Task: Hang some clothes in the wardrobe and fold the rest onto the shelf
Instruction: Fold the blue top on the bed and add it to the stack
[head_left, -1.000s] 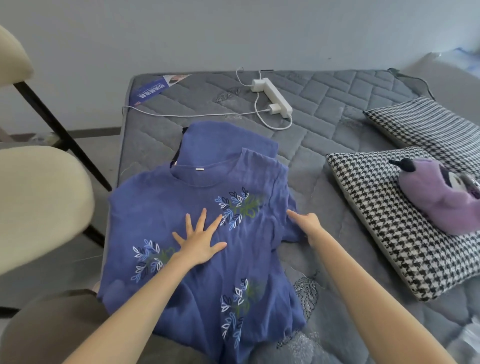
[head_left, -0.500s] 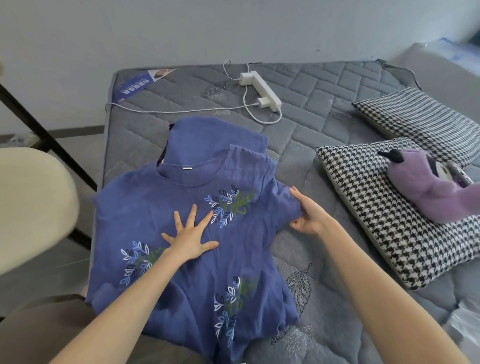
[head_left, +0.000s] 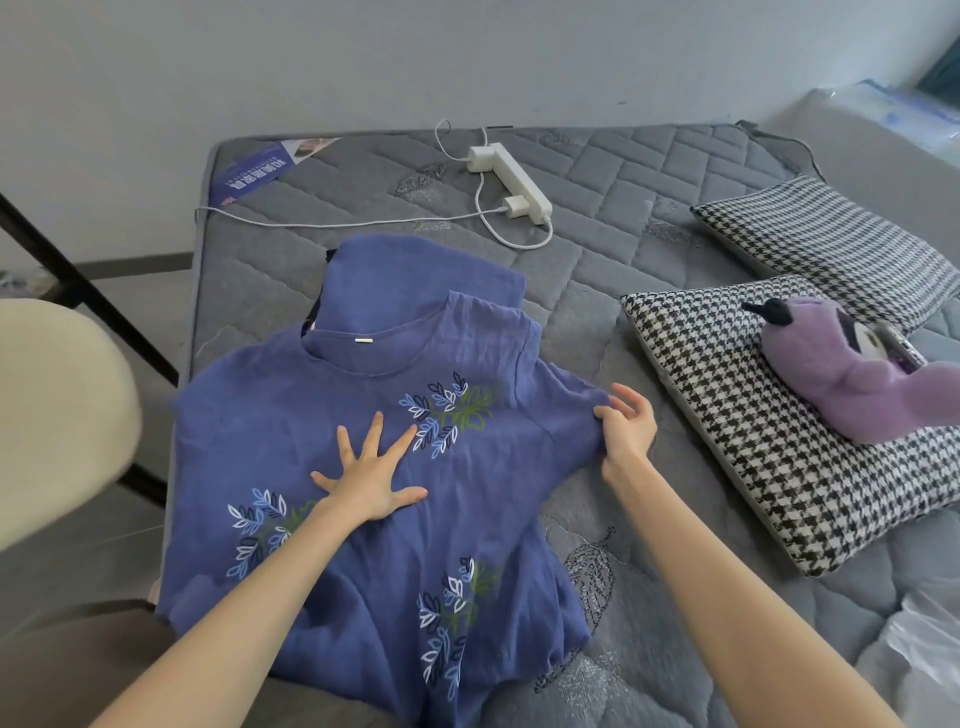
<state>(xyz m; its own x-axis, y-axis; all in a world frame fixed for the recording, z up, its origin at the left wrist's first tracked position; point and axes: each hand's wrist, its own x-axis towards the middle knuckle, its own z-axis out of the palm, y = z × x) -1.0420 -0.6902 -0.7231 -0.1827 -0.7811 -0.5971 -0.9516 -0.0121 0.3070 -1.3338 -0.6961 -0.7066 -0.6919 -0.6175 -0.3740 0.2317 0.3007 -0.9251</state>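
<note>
Blue embroidered top (head_left: 467, 525) was pinned by the flat, spread left hand (head_left: 371, 480); its right sleeve (head_left: 563, 413) was pinched by the right hand (head_left: 628, 431), best folded inward smoothly

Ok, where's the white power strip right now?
In the head view, the power strip lies near the far edge of the mattress, just beyond the blue shirt and left of the houndstooth pillows.

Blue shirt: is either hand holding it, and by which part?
The right hand pinches the blue shirt at the edge of its sleeve; the left hand only presses flat on its front.
</note>
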